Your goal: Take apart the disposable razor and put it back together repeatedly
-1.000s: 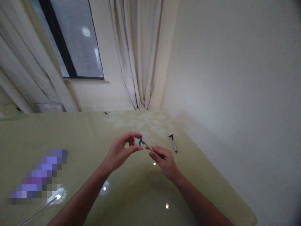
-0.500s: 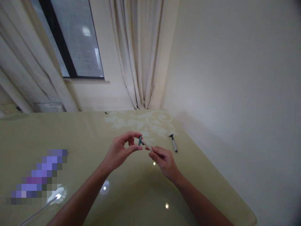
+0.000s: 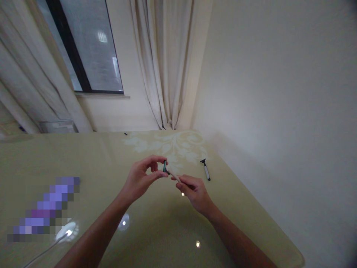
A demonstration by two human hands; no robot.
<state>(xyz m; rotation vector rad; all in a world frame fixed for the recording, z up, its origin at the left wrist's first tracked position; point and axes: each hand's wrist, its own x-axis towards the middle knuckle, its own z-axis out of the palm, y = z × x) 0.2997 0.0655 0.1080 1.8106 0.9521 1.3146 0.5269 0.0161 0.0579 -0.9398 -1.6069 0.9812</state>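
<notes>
Between the thumb and fingertips of my left hand (image 3: 139, 178) is a small dark green razor cartridge (image 3: 164, 166), gripped by its two ends and standing nearly upright. My right hand (image 3: 196, 191) is closed around a pale razor handle (image 3: 174, 175), which slants up and left. The tip of this handle meets the back of the cartridge; whether the two are locked together I cannot tell. To the right of my hands, a second razor (image 3: 206, 172) with a black head and a grey-and-black handle lies on the table.
The glossy yellow-green table (image 3: 237, 223) has a pale leaf pattern near its far edge. A pixelated purple object (image 3: 46, 208) and a white cable (image 3: 41, 255) lie at left. A tiny dark piece (image 3: 125, 134) rests by the back edge. A wall (image 3: 279, 111) borders the right side.
The cartridge and the handle's tip have shifted slightly left, and the angle between them has changed a little. Both hands keep their hold. The second razor has not moved.
</notes>
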